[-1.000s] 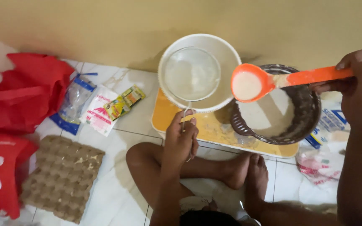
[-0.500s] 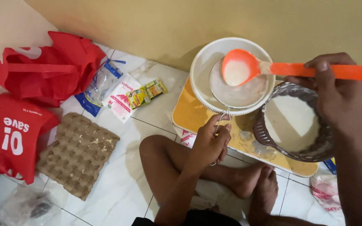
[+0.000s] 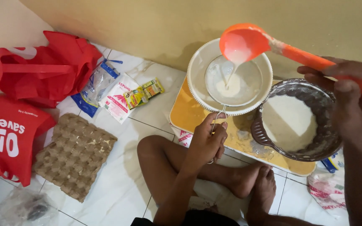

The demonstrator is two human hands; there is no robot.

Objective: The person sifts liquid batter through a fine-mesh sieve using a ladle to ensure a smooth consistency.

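Right hand (image 3: 359, 104) gripping orange ladle (image 3: 241, 42) tipped over strainer (image 3: 233, 81) in white bowl (image 3: 197, 88), left hand (image 3: 206, 142) holding strainer handle at bowl's 6 o'clock rim, dark pan (image 3: 298, 121) touching at 3 o'clock, bare floor tiles (image 3: 118, 184) at 7 o'clock

The ladle (image 3: 248, 44) handle's end runs off the right edge.

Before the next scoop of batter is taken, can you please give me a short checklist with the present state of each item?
1. Sieve sits over the white bowl: ok.
2. Left hand grips the sieve handle: ok.
3. Batter from the orange ladle falls inside the sieve: ok.
4. Right hand holds the ladle handle firmly: ok.
5. Dark pan has batter left: ok.
6. Sieve mesh is not clogged: cannot tell.
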